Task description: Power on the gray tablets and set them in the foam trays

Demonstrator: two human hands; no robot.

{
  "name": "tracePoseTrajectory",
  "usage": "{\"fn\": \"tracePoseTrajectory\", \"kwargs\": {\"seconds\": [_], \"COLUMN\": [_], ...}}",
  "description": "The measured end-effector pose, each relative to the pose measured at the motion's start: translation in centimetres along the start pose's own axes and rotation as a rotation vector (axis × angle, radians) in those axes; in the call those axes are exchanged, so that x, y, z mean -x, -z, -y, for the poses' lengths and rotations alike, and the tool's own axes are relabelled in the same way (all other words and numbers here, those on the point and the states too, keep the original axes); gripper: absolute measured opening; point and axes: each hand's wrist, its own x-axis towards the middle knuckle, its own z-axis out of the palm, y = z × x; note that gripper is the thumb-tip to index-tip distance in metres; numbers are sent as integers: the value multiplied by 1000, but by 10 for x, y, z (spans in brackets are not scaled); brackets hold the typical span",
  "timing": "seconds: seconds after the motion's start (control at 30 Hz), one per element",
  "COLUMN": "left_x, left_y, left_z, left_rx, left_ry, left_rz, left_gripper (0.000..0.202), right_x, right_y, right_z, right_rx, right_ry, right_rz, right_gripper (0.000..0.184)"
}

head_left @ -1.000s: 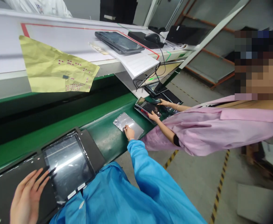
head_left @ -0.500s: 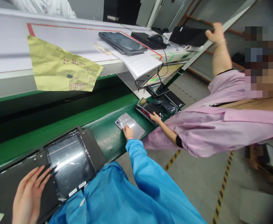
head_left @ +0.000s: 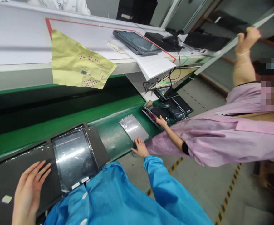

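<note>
Right, we're watching the left grip [head_left: 29, 193] resting on a black tray [head_left: 1, 178], spread wide and holding nothing, with its fingertips reaching in just beside a film-wrapped tablet panel [head_left: 75, 156]. That panel is lying in the tray, directly ahead and to the right of the left grip, and it's looking stiff but fragile, its film slick, so the outer edges are looking like the safest place to take hold. Over on the right, the right grip [head_left: 140, 147] is hovering low and open, fingers fanned, gripping nothing, just below a silver foil pouch [head_left: 133, 127]. The pouch is lying flat on a green conveyor belt [head_left: 111, 134], and it's looking light, thin and slippery, best pinched by an edge. Beyond the right grip, a co-worker in a pink smock [head_left: 212, 140] is pressing one hand [head_left: 161, 121] on a dark tablet [head_left: 154, 112] and reaching up with the other hand [head_left: 247, 39]. Farther from both grips, a creased yellow sheet [head_left: 80, 62] is lying across the white worktop [head_left: 22, 43].
</note>
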Motion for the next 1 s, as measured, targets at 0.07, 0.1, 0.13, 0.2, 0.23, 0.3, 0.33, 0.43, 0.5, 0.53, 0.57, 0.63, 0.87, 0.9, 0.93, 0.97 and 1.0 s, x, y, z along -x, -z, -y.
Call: {"fn": "tracePoseTrajectory", "kwargs": {"seconds": [0.07, 0.1, 0.13, 0.2, 0.23, 0.3, 0.33, 0.43, 0.5, 0.53, 0.57, 0.63, 0.87, 0.9, 0.93, 0.97, 1.0], "left_x": [1, 2, 2, 2, 2, 3, 3, 5, 4, 3, 1, -1, -4, -2, -1, 1, 3], "left_y": [-2, -3, -3, -2, -2, -1, 0, 3, 6, 9, 12, 19, 18, 17, 16, 16, 16], "left_z": [0, 2, 3, 9, 12, 19, 21, 25, 25, 24, 24, 27, 61, 66, 69, 71, 72], "left_rx": [3, 7, 11, 23, 27, 24, 21, 1, -40, -66, -92, -143, -413, -443, -470, -495, -521], "left_ry": [-16, -21, -25, -28, -29, -29, -29, -44, -88, -114, -141, -192, -332, -353, -373, -392, -410], "left_rz": [23, 31, 36, 38, 39, 52, 65, 105, 125, 129, 124, 100, 139, 147, 150, 150, 147], "left_gripper": [15, 15, 14, 16, 19, 27, 31, 43, 48, 48, 49, 49, 43, 42, 41, 41, 41], "right_x": [23, 36, 48, 70, 78, 87, 89, 87, 87, 87, 87, 85, 34, 28, 23, 19, 17], "right_y": [-14, -22, -29, -40, -44, -46, -44, -31, -16, -6, 5, 28, 65, 62, 58, 54, 51], "right_z": [8, 14, 19, 26, 28, 26, 24, 20, 17, 15, 12, 2, -1, 5, 12, 18, 24], "right_rx": [-25, -43, -62, -104, -128, -183, -218, -353, -461, -516, -572, -683, -1177, -1230, -1270, -1296, -1312], "right_ry": [49, 69, 87, 104, 105, 105, 110, 144, 143, 122, 86, -41, -501, -533, -561, -587, -613], "right_rz": [-16, -30, -49, -97, -125, -182, -207, -262, -298, -326, -360, -463, -566, -513, -458, -410, -373], "right_gripper": [85, 86, 85, 73, 65, 50, 46, 39, 40, 43, 45, 45, 41, 41, 39, 37, 36]}}
